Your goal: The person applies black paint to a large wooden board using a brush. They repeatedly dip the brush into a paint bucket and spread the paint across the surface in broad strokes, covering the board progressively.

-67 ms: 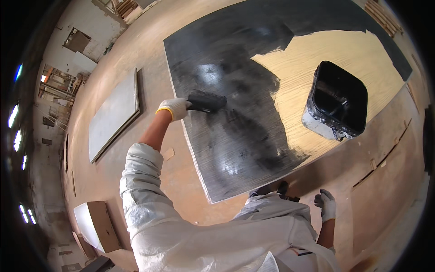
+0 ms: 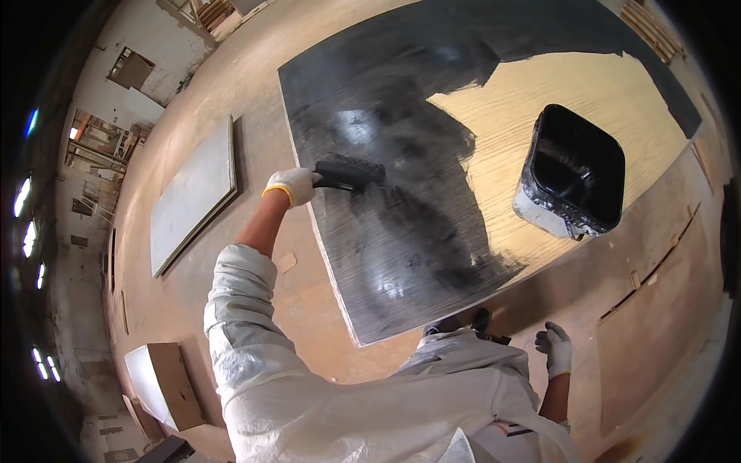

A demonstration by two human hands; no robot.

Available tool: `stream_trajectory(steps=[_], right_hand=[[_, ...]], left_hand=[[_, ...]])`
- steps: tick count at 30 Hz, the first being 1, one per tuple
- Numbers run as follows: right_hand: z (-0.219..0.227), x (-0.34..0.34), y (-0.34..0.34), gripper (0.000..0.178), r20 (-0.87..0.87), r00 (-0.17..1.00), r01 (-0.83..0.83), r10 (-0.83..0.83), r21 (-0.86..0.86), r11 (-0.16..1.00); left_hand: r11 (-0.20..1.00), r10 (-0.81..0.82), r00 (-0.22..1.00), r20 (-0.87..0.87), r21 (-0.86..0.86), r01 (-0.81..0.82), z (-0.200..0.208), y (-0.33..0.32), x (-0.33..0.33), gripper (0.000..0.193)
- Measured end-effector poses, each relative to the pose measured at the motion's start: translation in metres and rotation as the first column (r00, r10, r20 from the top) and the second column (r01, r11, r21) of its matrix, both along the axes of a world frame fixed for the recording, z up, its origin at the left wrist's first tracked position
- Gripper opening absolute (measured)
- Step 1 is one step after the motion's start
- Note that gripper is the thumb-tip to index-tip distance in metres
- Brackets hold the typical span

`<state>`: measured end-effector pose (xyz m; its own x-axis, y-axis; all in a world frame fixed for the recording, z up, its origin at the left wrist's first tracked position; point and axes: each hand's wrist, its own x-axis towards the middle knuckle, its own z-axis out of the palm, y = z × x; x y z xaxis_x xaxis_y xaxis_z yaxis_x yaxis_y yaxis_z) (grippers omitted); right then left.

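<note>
My left hand (image 2: 292,185), in a white knit glove with a yellow cuff, is closed round a wide paintbrush (image 2: 349,173) caked in black. The brush lies over the left part of a large wooden panel (image 2: 552,76), where black paint covers the pale yellow grain. At the panel's right near edge stands a squarish bucket (image 2: 538,214), its inside and rim coated black, with white showing low on its side. My right hand (image 2: 556,351), in a white glove with dark fingers, hangs beside my body. Its fingers are loosely curled and apart, with nothing in them.
To the left a grey-white slab (image 2: 193,197) rests on the brown floor. Nearer, a box-like block (image 2: 166,386) stands at the lower left. Thin wood strips (image 2: 652,270) lie on the floor at the right. Stacked timber (image 2: 648,29) shows at the far right.
My left hand and the paintbrush have shifted very slightly to the left. The bucket and my right hand look the same.
</note>
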<state>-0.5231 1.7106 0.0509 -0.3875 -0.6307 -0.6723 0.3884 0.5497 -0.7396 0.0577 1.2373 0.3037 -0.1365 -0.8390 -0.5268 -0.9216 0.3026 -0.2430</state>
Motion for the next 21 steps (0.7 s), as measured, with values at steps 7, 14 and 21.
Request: stream_trajectory(steps=[7, 14, 21], right_hand=[[-0.016, -0.008, 0.028, 0.042, 0.041, 0.998, 0.052, -0.053, 0.021, 0.998], [-0.036, -0.01, 0.031, 0.044, 0.07, 0.998, 0.002, -0.001, -0.013, 1.0], [-0.01, -0.015, -0.003, 0.039, -0.015, 1.0, -0.019, 0.02, 0.016, 1.0]], left_hand=[[0.998, -0.047, 0.999, -0.001, 0.044, 0.047, 0.008, 0.063, -0.007, 0.043], [0.998, 0.006, 0.992, 0.129, 0.057, -0.014, 0.019, 0.075, 0.014, 0.047], [0.999, 0.038, 0.995, 0.09, -0.029, -0.035, 0.008, 0.011, 0.036, 0.044]])
